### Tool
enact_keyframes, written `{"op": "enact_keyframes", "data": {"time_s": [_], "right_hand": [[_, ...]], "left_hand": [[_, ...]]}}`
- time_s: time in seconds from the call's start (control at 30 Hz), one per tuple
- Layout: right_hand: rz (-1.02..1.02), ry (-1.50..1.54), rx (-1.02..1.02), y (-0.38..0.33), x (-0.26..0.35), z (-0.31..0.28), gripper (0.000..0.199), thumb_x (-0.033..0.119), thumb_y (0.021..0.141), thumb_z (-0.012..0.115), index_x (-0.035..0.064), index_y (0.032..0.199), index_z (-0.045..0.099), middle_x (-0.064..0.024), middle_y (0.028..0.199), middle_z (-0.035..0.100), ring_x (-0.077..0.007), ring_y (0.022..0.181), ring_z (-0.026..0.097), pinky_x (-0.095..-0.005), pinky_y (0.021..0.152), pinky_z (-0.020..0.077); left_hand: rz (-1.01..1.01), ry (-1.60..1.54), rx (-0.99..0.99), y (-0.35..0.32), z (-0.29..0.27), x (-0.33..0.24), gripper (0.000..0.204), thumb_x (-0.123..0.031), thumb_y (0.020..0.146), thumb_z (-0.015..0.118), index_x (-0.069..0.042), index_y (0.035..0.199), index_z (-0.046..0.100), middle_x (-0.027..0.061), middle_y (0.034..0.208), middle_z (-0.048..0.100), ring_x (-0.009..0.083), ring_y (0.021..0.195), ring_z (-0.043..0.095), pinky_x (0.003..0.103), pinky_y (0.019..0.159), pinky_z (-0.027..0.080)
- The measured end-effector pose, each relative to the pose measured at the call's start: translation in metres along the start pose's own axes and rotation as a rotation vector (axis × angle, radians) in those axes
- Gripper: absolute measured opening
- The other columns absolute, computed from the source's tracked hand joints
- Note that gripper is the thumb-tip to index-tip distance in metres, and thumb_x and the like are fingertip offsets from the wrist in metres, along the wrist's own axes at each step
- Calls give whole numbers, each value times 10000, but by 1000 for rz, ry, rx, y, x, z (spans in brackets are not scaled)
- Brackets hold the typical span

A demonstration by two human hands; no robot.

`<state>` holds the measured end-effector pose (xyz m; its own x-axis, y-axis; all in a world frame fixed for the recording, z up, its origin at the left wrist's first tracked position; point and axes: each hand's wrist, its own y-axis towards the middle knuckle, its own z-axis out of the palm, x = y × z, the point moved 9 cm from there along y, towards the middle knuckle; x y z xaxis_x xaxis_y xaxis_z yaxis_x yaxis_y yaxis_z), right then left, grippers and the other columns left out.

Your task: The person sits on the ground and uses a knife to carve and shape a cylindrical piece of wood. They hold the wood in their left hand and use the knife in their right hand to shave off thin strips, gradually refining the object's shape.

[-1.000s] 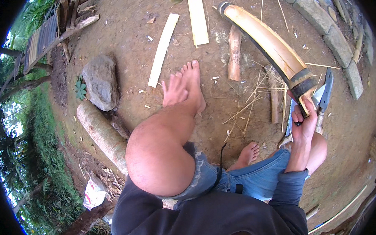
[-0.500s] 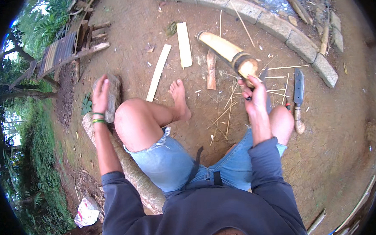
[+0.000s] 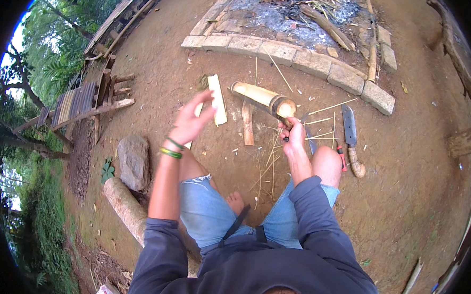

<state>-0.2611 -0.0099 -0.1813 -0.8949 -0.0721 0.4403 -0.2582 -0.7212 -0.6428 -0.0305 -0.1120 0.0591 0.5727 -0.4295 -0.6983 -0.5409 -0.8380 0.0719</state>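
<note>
My right hand (image 3: 293, 135) is closed at the near end of a thick bamboo section (image 3: 259, 99). The bamboo has a pale cut-away face, a dark ring and a round pale end. A small dark thing shows under the fingers; what it is I cannot make out. Just right of that hand is a grey blade (image 3: 311, 142), partly hidden. My left hand (image 3: 193, 122) is raised with fingers apart and holds nothing. Beyond it lies a pale split bamboo strip (image 3: 216, 101); a second strip is mostly covered by the hand.
A big knife (image 3: 349, 126) and a red-handled tool (image 3: 342, 159) lie right of my knee. Thin sticks (image 3: 271, 170) and a short wood piece (image 3: 247, 125) are on the dirt. Stone blocks (image 3: 275, 51) edge a fire pit. A rock (image 3: 133, 162) and log (image 3: 124, 208) sit left.
My left hand has swung inward and forward, from beside the left knee to in front of the strips. The view has tilted up, showing more of the fire pit. My right hand keeps its grip.
</note>
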Motion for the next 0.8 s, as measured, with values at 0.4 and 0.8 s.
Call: {"op": "enact_keyframes", "data": {"time_s": [0.4, 0.8], "right_hand": [[-62, 314, -318, 33, 21, -67, 221, 303, 982, 477, 115, 959, 593, -58, 688, 616, -54, 443, 410, -191, 396, 347], [73, 314, 118, -42, 28, -42, 120, 76, 885, 524, 25, 993, 518, -178, 777, 582, -82, 456, 382, -189, 382, 347]], "left_hand": [[-422, -200, 384, -15, 218, 127, 744, -474, 895, 674, -45, 1452, 429, 193, 1271, 629, 299, 1205, 595, 391, 1015, 477], [-881, -1257, 175, -14, 265, 168, 1250, -792, 754, 610, 3, 1547, 62, 270, 1498, 378, 402, 1362, 413, 545, 1124, 307]]}}
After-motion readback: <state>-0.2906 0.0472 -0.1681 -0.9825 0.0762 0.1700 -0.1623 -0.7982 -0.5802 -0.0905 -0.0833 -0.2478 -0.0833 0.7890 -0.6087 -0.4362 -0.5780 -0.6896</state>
